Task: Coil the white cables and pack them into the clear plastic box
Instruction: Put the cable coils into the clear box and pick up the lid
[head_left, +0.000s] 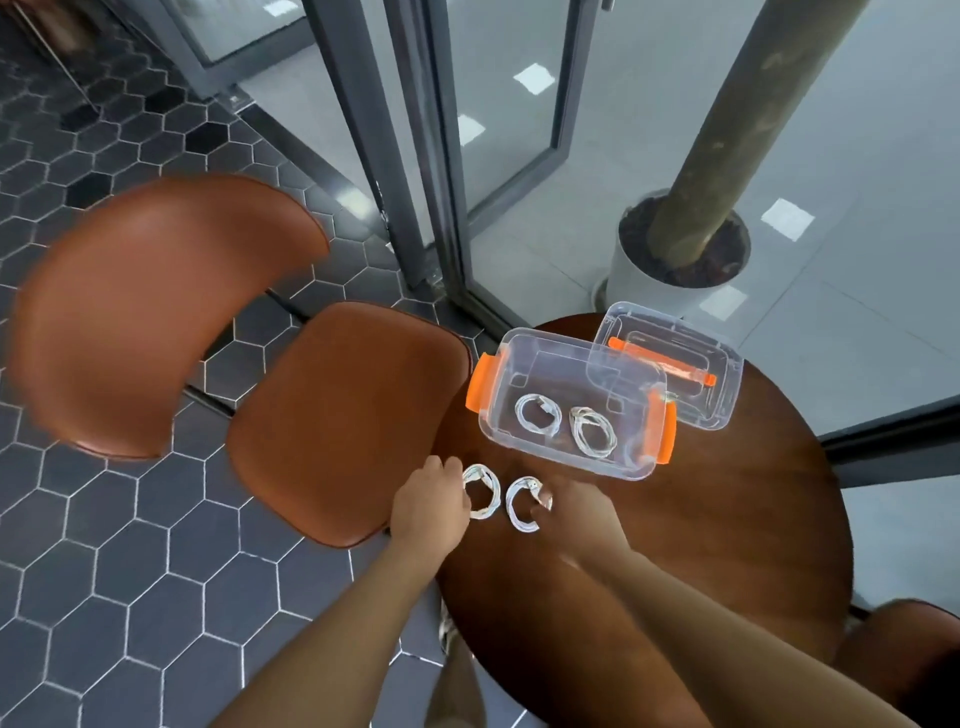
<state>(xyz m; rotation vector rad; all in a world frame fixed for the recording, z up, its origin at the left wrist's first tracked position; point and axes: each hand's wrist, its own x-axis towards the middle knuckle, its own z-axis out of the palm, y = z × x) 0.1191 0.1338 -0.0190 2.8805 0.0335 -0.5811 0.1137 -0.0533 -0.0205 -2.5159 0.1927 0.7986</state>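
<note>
White cables (538, 413) sit in 2 places. 2 coils lie inside the clear plastic box (566, 456), and 2 more lie side by side on the table (701, 519) at the box's 7 o'clock. They look light, thin and limp, with some spring, so I judge a loose coil would open if lifted by 1 strand or by a plug. The best hold is a pinch across all turns at 1 side of the ring.

The left grip (431, 499) comes in from 7 o'clock, palm down, its fingers curled over the 9 o'clock edge of the left coil (494, 493), grasping it. The right grip (576, 512) comes in from 5 o'clock and is blurred. Its fingertips (545, 501) cover the 3 o'clock side of the right coil (511, 506), and I cannot tell whether it is clenched.
</note>
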